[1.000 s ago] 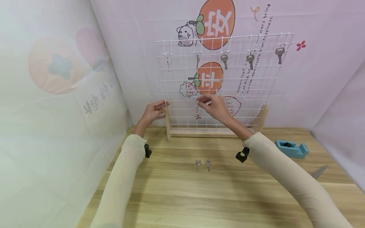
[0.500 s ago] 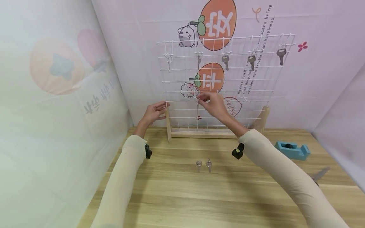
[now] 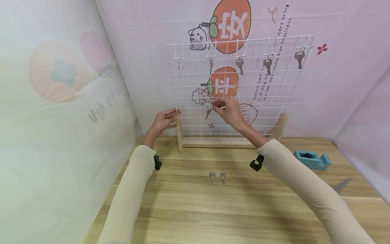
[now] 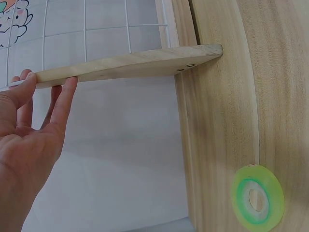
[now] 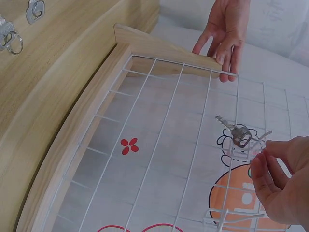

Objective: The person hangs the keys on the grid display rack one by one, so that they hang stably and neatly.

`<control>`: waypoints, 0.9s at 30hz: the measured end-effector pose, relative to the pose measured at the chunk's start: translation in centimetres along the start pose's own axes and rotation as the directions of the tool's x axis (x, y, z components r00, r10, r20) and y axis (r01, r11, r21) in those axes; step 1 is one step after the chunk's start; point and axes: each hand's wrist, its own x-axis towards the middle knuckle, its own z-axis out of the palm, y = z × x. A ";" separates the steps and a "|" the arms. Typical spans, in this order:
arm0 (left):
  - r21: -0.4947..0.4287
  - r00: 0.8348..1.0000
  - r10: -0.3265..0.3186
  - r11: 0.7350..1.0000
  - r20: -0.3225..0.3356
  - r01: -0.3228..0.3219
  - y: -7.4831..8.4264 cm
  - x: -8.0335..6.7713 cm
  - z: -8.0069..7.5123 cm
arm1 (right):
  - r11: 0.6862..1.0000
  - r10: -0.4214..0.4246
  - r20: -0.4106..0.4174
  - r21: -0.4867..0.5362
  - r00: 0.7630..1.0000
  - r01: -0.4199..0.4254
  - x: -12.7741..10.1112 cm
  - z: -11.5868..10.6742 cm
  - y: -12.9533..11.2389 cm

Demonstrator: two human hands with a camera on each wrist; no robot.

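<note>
At the left side of a white wire grid rack [image 3: 262, 39], my left hand [image 3: 164, 120] grips the upper end of the wooden side support [image 4: 130, 65] between thumb and fingers. My right hand [image 3: 229, 112] is at a lower hook in the grid's left half, thumb and forefinger pinched together at the ring of a silver key [image 5: 240, 135]. That key hangs tilted at the white hook, its blade pointing down and left in the head view. Whether the ring sits fully over the hook is hard to see behind the fingertips.
Several keys, one a grey key [image 3: 239, 64], hang from the upper hooks. Two loose keys, including a ringed key [image 3: 223, 175], lie on the wooden table [image 3: 182, 210]. A blue tape dispenser [image 3: 312, 160] and a blade [image 3: 342, 184] are at right; a tape roll [image 4: 258, 198] lies left.
The key at my right fingertips has swung from hanging straight down to a tilt, showing its flat face. My right hand has barely shifted; my left hand stays on the support.
</note>
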 end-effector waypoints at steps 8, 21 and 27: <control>0.012 1.000 0.000 1.000 -0.002 0.000 -0.1 0.0 0.0 | 0.998 -0.053 0.040 0.029 0.998 0.052 -1.9 -1.2 -1.0; 0.002 1.000 -0.024 1.000 -0.007 0.024 0.0 -0.1 0.0 | 0.995 -0.089 0.148 0.054 0.985 0.082 -6.5 -0.4 -0.4; -0.002 1.000 -0.019 1.000 0.000 0.019 0.1 -0.1 0.2 | 0.996 -0.062 0.179 0.073 0.982 0.050 -8.5 0.6 0.7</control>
